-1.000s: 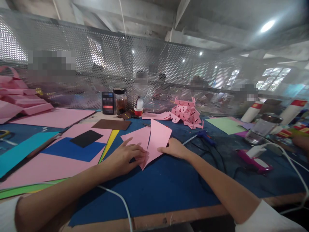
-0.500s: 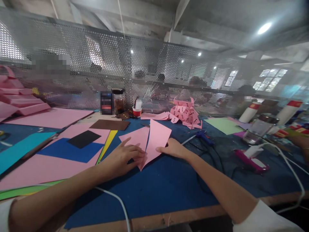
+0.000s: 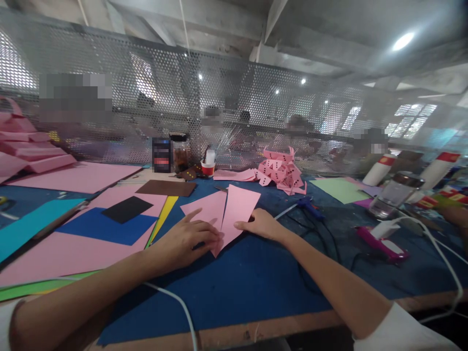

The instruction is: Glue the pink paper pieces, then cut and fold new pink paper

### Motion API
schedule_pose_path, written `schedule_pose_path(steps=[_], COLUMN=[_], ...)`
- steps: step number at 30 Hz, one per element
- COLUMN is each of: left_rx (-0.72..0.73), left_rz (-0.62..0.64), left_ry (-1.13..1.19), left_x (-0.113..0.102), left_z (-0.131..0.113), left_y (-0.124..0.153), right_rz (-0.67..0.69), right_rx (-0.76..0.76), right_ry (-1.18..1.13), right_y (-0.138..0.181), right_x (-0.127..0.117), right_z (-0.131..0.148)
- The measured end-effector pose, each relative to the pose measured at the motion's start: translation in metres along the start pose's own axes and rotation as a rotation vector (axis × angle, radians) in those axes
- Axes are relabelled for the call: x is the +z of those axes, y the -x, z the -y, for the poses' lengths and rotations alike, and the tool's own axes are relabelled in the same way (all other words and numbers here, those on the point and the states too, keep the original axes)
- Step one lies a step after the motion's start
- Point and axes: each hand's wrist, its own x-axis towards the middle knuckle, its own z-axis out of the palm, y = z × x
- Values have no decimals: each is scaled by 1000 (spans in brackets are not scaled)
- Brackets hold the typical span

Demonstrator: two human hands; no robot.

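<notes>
A pink sheet of paper (image 3: 239, 209) with one raised flap lies in front of me, narrowing to a point at its near end. Its right part is pinched at the edge between the thumb and fingers of my right hand (image 3: 265, 225). On the left part, a flatter pink piece (image 3: 206, 208), rests my left hand (image 3: 192, 239), its fingers stretched out and the tips near the lower point. A dark slit runs between the two pink parts; whether they are joined at the bottom is hidden by my fingers.
Coloured sheets, with a blue one (image 3: 109, 231) on top, lie at left. A pile of dotted pink paper pieces (image 3: 280, 168) sits at the back. At right are a blue glue gun (image 3: 309, 207), a magenta device (image 3: 383, 243) with a white cable, and a glass jar (image 3: 397, 195).
The raised right part of the pink paper has tipped slightly lower, and my right thumb has shifted a little left on it. My left hand has barely moved.
</notes>
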Motion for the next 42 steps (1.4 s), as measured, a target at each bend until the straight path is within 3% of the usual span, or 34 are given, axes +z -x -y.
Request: schedule_pose_path(steps=[20, 34, 42], left_rx=[-15, 55, 23], left_rz=[12, 14, 3], left_ry=[8, 25, 46], left_x=[1, 5, 2], left_z=[1, 3, -1], left_y=[-1, 2, 0], right_rz=[18, 28, 23], right_rx=[-2, 1, -8], right_ry=[93, 44, 46], right_y=[1, 3, 4], right_x=[-3, -2, 0], right_z=[6, 7, 6])
